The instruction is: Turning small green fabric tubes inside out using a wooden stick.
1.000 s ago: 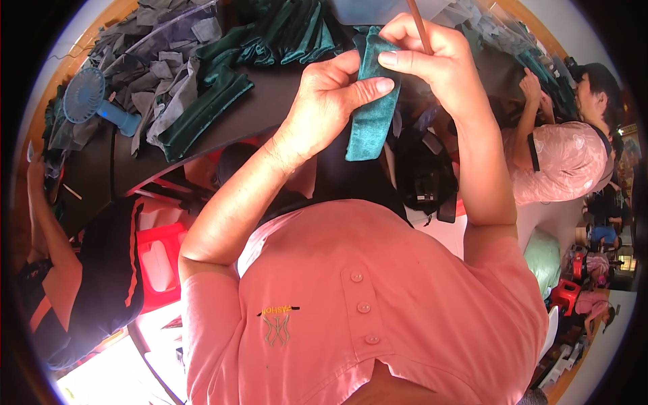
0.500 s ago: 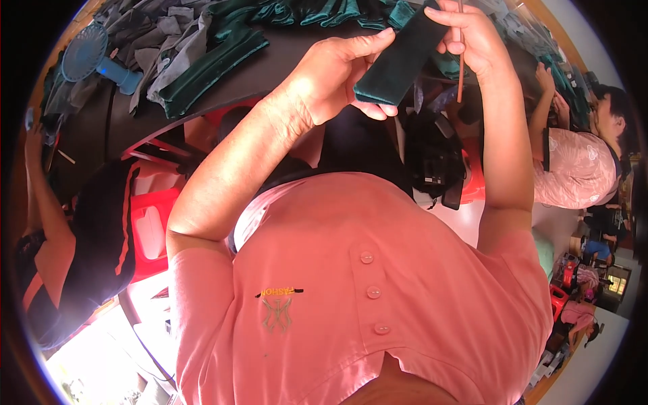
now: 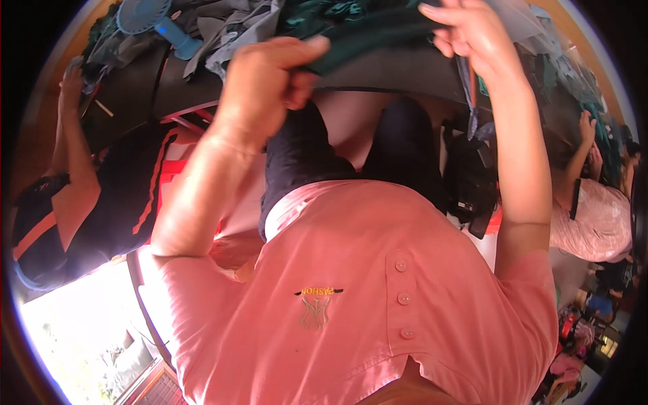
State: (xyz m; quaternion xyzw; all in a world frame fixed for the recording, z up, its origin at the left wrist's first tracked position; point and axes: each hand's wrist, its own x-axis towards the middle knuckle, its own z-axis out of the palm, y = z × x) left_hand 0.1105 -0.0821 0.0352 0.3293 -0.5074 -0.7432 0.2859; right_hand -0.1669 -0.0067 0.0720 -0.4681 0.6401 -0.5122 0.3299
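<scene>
A dark green velvet strip (image 3: 378, 39), smeared by motion, stretches between my two hands above the near edge of the dark table. My left hand (image 3: 260, 84) is closed round its left end, with the thumb on top. At the top right my right hand (image 3: 472, 37) pinches the other end between thumb and fingers. A thin reddish-brown stick (image 3: 471, 84) hangs down below the right palm; how it is held there is hidden. More green velvet (image 3: 317, 20) lies on the table behind the strip.
Grey cloth pieces (image 3: 233, 34) and a blue fan (image 3: 177, 39) are on the dark table (image 3: 185, 84) at the left. A co-worker (image 3: 101, 182) sits at my left, another (image 3: 590, 219) at my right. A black bag (image 3: 469, 175) is beside my right leg.
My hands have moved apart, the left one leftward and down, and the velvet strip now spans the gap. Its left end has passed into a closed left fist. The whole view has shifted.
</scene>
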